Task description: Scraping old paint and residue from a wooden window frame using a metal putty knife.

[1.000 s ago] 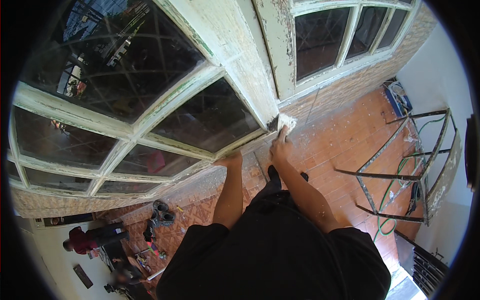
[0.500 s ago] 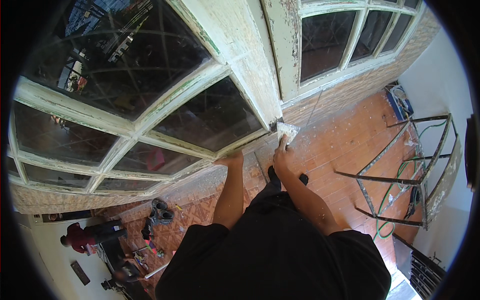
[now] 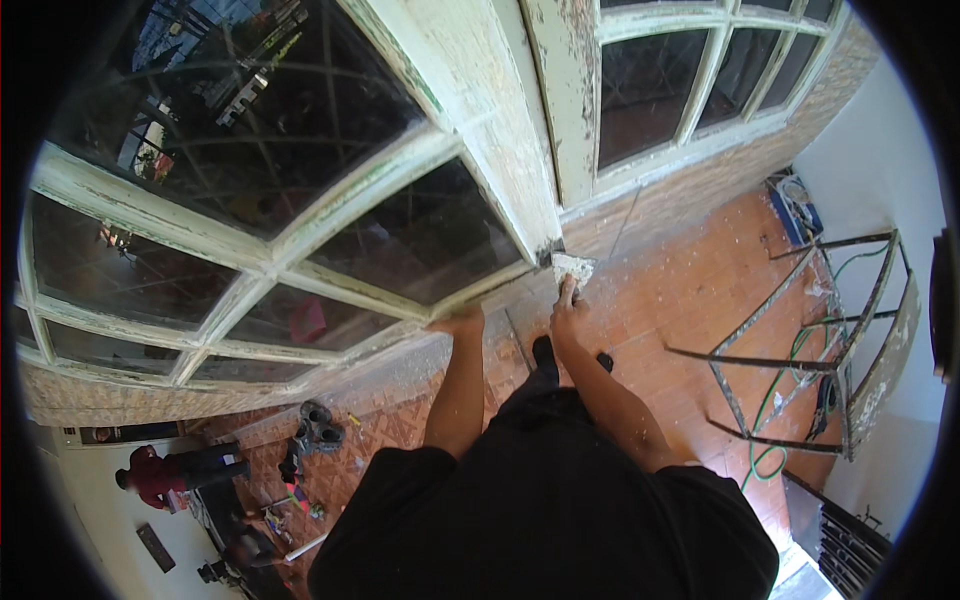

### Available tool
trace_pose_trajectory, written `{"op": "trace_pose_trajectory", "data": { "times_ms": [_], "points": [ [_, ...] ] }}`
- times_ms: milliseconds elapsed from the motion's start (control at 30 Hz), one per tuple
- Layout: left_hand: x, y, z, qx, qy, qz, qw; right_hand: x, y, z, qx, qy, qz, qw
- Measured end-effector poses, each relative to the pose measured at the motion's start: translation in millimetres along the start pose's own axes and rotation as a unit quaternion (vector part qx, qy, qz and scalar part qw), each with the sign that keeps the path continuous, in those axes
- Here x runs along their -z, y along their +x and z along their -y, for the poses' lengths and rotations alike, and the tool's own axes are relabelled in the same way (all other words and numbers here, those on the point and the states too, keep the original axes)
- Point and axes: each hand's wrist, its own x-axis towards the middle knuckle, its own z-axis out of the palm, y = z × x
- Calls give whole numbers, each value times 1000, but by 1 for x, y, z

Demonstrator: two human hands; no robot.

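We counted two hands on the work: one left hand [image 3: 458, 322] laid flat on the window frame [image 3: 500, 170], and one right hand [image 3: 567, 310] gripping a single pale sanding pad [image 3: 572, 267]. We saw two dark shoes [image 3: 543, 352] below us on the one red tiled floor [image 3: 690, 300]. One bare metal frame [image 3: 800, 340] leaned at the right, with one green hose [image 3: 775, 440] threaded under it. We made out one other person in a red top [image 3: 150, 475] at lower left. The glass panes ran past the rim, so we could not count them fully.
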Motion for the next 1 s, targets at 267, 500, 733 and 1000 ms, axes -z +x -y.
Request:
{"op": "trace_pose_trajectory", "data": {
  "times_ms": [267, 500, 733, 1000],
  "points": [
    [-44, -19, 15, 6, 3, -65, 998, 0, 10, 10, 0, -42, 14, 999],
    [-39, -16, 12, 1, 3, -13, 1000, 4, 19, 3, 101, -114, -16, 988],
    [-33, -19, 0, -11, 14, -12, 1000, -1, -6, 54, 144, -87, 8, 986],
    [-23, -13, 2, -18, 4, -20, 1000, 2, -5, 38, 105, -131, -14, 986]
  ]
}}
